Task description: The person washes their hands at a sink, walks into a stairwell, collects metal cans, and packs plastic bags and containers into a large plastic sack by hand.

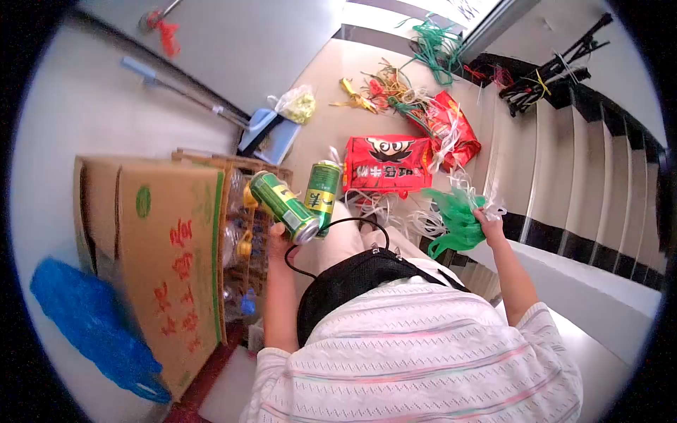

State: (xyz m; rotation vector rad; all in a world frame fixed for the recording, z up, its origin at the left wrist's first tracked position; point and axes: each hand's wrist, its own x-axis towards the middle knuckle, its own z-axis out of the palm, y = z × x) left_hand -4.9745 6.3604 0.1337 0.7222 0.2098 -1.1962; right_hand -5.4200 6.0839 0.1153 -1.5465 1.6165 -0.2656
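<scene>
Green-and-yellow printed metal cans, two of them, near view centre towards 10 o'clock: tilted can (285, 208) overlaps the lower part of second can (322, 192). Left hand (279, 235) is at the tilted can, apparently holding it; fingers mostly hidden behind, so can't tell how far closed or if they take both cans. Right hand (488, 220), 3 o'clock, has fingers bunched closed on crumpled green plastic bag (457, 218) and some white plastic strips (496, 209). Risks, my judgement: smooth cans could slide apart if the left grip is loose; black cord loop (386, 233) close by could snag a can or wrist; trailing white strips could catch on their neighbours if the right hand pulls. Containers: big brown cardboard box (166, 247) with red handwriting, 9 o'clock, contents not visible; brown slatted crate (285, 176) next to it, clear plastic bottles (233, 240) inside, some yellow parts. Red bag with cartoon face (388, 185), 1 to 2 o'clock, contents hidden; crumpled red package (462, 151), 2 o'clock, strips across it. Blue plastic dustpan (285, 144), 10 to 11 o'clock, translucent bag with yellowish contents (299, 106) against it.
</scene>
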